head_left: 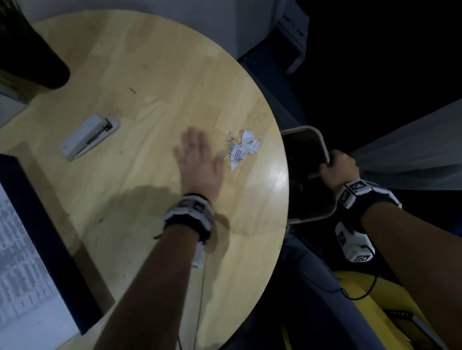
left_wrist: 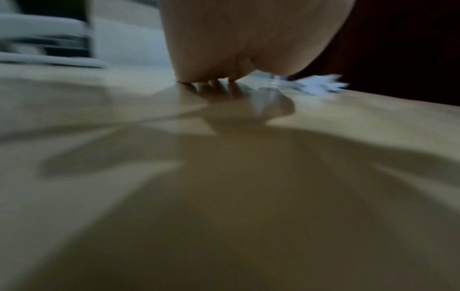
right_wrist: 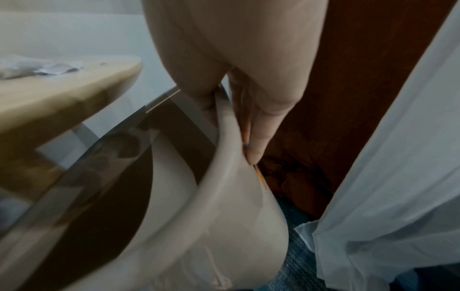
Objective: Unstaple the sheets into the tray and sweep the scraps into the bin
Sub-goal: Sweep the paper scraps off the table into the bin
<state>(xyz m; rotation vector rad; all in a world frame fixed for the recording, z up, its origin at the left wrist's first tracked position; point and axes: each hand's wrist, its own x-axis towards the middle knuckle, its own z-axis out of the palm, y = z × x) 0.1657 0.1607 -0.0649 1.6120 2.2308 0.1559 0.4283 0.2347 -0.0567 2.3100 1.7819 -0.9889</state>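
A small heap of white paper scraps (head_left: 242, 147) with loose staples lies near the right edge of the round wooden table (head_left: 137, 70). My left hand (head_left: 198, 161) lies flat and open on the table just left of the heap, thumb nearest it. The scraps (left_wrist: 321, 84) show blurred beyond the palm in the left wrist view. My right hand (head_left: 338, 169) grips the rim of a beige bin (head_left: 301, 131), held just below the table's right edge. Thumb inside, fingers (right_wrist: 261, 126) outside the bin (right_wrist: 224, 196). The scraps (right_wrist: 49, 69) sit on the table edge above it.
A grey stapler (head_left: 88, 135) lies left of centre on the table. A black tray (head_left: 43, 230) holding printed sheets (head_left: 5, 252) sits at the left. A dark plant pot (head_left: 47, 66) stands at the back left. White fabric (head_left: 428, 149) hangs right of the bin.
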